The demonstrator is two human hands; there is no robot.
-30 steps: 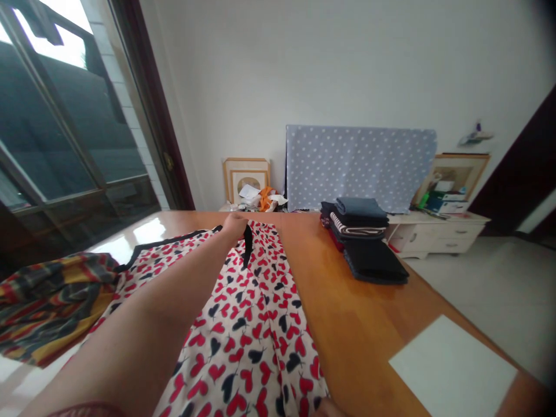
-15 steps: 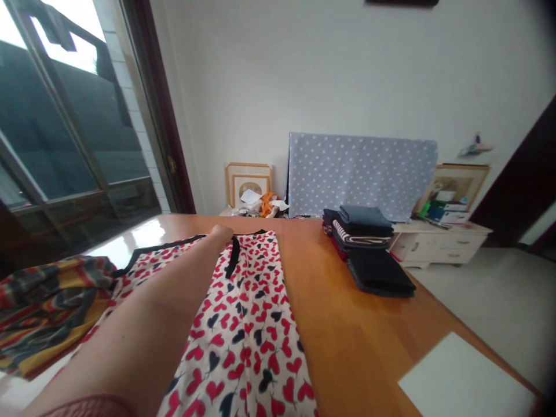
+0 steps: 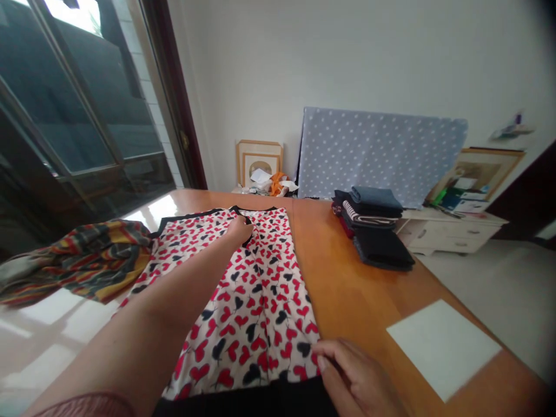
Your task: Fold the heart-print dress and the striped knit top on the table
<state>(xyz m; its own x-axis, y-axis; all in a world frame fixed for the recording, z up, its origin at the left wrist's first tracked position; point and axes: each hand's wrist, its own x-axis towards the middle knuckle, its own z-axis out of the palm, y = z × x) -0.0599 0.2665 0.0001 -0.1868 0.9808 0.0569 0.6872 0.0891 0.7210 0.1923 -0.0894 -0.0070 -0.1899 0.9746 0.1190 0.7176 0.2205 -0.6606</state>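
On the bench [image 3: 339,284], far L, plaid cloth [image 3: 104,255] lies bunched, unfolded. Mid-bench, heart-print top [image 3: 260,289] is spread flat, still unfolded, L hand [image 3: 240,230] apparently closed on its black trim [image 3: 248,220], R hand [image 3: 358,373] pinching the near R edge; further R, folded clothes [image 3: 373,214] are stacked, prob. done.

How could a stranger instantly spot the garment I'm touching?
On the wooden table, look left of the folded clothes. The garment lies spread out, left hand near its far edge, right hand at its near corner. Unlike the crumpled striped cloth beside it, it's pale with red and dark hearts.
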